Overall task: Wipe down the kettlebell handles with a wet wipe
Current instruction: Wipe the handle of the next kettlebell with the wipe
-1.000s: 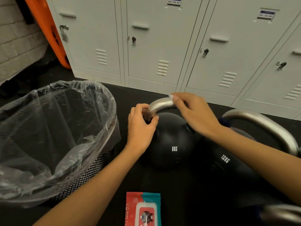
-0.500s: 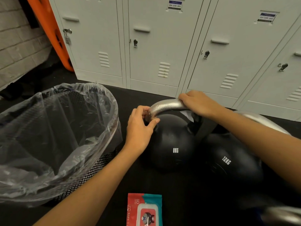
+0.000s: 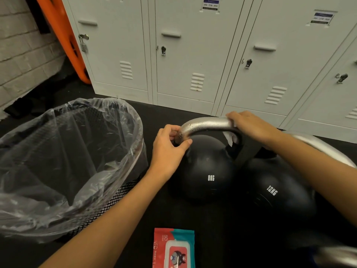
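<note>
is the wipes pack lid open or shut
Shut, as far as it shows. The white lid lies flat on the wipes pack, with no wipe sticking out; the pack's lower part is cut off by the frame.

The 8KG kettlebell (image 3: 207,169) stands upright on the dark floor, a black ball with a silver handle (image 3: 206,125) arching over it, beaded with wet drops at its left end. A white wet wipe (image 3: 229,137) hangs under the handle's right end. Touching its right side stands the 12KG kettlebell (image 3: 278,188), also black, silver-handled.
</note>
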The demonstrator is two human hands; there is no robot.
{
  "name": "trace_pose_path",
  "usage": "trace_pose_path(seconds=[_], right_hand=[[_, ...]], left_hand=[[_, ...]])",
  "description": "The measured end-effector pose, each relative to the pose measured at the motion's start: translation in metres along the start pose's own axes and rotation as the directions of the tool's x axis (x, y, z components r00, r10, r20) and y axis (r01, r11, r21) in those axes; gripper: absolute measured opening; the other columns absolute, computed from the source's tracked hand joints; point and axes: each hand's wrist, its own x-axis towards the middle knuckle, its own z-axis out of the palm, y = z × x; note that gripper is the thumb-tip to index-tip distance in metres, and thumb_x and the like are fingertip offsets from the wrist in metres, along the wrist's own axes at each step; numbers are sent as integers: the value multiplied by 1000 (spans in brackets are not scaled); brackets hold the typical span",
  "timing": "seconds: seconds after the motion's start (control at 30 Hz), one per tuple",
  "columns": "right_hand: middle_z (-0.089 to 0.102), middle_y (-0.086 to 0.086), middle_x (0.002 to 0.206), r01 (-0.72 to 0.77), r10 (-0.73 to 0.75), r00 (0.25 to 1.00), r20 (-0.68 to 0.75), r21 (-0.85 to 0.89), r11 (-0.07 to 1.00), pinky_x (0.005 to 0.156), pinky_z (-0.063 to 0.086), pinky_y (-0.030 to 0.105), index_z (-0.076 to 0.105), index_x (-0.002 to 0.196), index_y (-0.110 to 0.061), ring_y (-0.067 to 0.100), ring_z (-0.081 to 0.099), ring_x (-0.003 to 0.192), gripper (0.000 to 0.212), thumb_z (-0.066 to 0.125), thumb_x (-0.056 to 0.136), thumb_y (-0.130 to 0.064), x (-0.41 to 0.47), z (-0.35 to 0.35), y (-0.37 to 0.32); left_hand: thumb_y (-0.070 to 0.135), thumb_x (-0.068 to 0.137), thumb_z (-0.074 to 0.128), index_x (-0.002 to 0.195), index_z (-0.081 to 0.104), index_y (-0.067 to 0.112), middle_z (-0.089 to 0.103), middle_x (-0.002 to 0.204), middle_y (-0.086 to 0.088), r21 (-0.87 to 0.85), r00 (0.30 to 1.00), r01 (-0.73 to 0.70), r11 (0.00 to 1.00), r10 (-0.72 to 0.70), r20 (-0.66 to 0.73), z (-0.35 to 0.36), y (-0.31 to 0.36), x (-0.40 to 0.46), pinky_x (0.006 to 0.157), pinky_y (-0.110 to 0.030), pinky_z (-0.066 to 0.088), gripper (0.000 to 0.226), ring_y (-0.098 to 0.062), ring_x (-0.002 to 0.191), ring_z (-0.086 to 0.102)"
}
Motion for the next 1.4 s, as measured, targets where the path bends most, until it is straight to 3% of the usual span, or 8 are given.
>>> trace_pose_path(seconds=[0.17, 0.27, 0.4, 0.47, 0.8, 1.07, 1.23, 1.4], right_hand=[[53, 3, 68, 135, -138, 983, -117, -30, 990, 61, 34, 33, 52, 72, -14, 23, 48, 69, 39, 36, 103, -32, -11, 16, -24], [64, -5, 88, 267, -266, 958, -111, -3, 964, 76, 44, 31, 66, 97, -27, 15, 57, 85, 27, 40, 103, -34, -19, 27, -34], [68, -10, 114, 262, -217, 962, -166, 331, 907, 87, 38, 1, 65, 120, -24, 1, 60, 105, 27, 44, 103, -22, -14, 19, -31], [73, 1, 104, 256, -133, 960, -246, 579, 774, 96, 46, 14, 67, 109, -18, 5, 67, 100, 25, 44, 102, -13, -11, 15, -29], [66, 3, 97, 48, 236, 921, -308, 693, 719, 79, 49, 24, 62, 104, -16, 18, 63, 97, 32, 32, 106, -26, 4, 26, -5], [57, -8, 83, 83, 72, 926, -370, 386, 919, 65, 35, 14, 65, 95, -19, 3, 49, 75, 36, 33, 106, -31, 0, 38, -4], [54, -3, 76, 78, 52, 912, -407, 297, 952, 66, 35, 17, 63, 95, -17, 7, 47, 71, 40, 28, 107, -33, -1, 44, -5], [52, -3, 73, 90, 35, 907, -419, 275, 957, 67, 36, 26, 61, 96, -15, 8, 48, 69, 42, 25, 108, -34, -1, 46, -7]], left_hand=[[27, 86, 67, 122, 51, 26, 51, 114, 3, -139, 999, 31, 990, -35, -24, 1, 8, -3, 75, -11, 40, 40, -2, 98, 52], [24, 93, 56, 132, 43, 23, 47, 114, 4, -135, 987, -70, 988, 49, -154, 5, 22, 0, 79, -15, 41, 41, -8, 97, 51], [17, 97, 46, 126, 50, 16, 46, 114, 5, 60, 933, -320, 946, 325, -156, 13, 50, 7, 87, -17, 40, 29, -10, 105, 48], [18, 97, 45, 125, 53, 14, 47, 120, 1, 153, 894, -431, 889, 444, -64, 21, 61, 13, 92, -25, 41, 29, -12, 111, 46], [34, 100, 37, 94, 61, 14, 64, 83, -3, 767, 676, -612, 191, 630, 382, 55, 46, 31, 70, -33, 42, 31, -21, 75, 60], [34, 101, 35, 134, 48, 0, 62, 117, -15, 655, 758, -560, 507, 632, 159, 33, 8, 18, 91, -37, 49, 49, -26, 104, 61], [45, 98, 32, 149, 24, 12, 40, 145, -7, 357, 934, -355, 864, 344, 94, 23, -6, 4, 104, -32, 40, 62, -18, 131, 42], [46, 99, 34, 151, 8, 30, 34, 152, -1, 193, 985, -38, 980, 5, 170, 15, -29, -6, 110, -37, 34, 60, -21, 135, 40]])
